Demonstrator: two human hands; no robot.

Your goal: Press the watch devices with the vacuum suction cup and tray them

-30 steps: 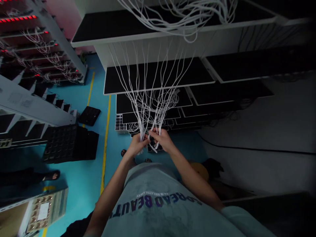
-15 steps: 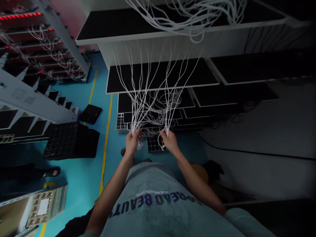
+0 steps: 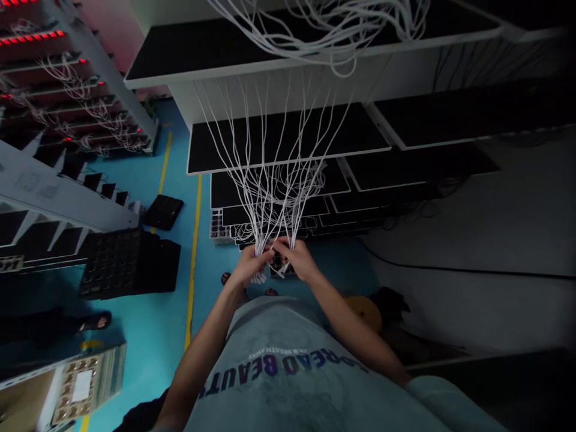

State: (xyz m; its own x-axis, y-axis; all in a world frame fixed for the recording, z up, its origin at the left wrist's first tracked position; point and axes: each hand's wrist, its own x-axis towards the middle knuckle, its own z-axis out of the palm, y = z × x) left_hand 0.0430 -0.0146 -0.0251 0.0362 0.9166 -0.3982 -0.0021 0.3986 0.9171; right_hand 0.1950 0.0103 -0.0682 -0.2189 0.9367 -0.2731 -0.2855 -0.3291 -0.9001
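Note:
My left hand (image 3: pixel 250 264) is closed round a bundle of white cables (image 3: pixel 252 207), whose plug ends poke out below the fingers. Close beside it, my right hand (image 3: pixel 294 257) grips a second, thinner bundle of white cables (image 3: pixel 300 207), with a few white ends hanging under it. The fingertips of both hands meet or nearly meet at one cable between the bundles. From the hands the cables fan upward past the front edge of a black shelf (image 3: pixel 288 137). Their upper ends are hidden behind the shelf above.
White cables (image 3: pixel 315 45) lie looped over the top shelf (image 3: pixel 189 51). A black tray stack (image 3: pixel 130 261) and a flat black tray (image 3: pixel 164 211) are on the blue floor at left. Another person's foot (image 3: pixel 96 320) shows there. A black cord (image 3: pixel 450 270) runs along the right.
My right hand has moved left, up against my left hand, and the two cable bundles have drawn closer together. The view has shifted slightly.

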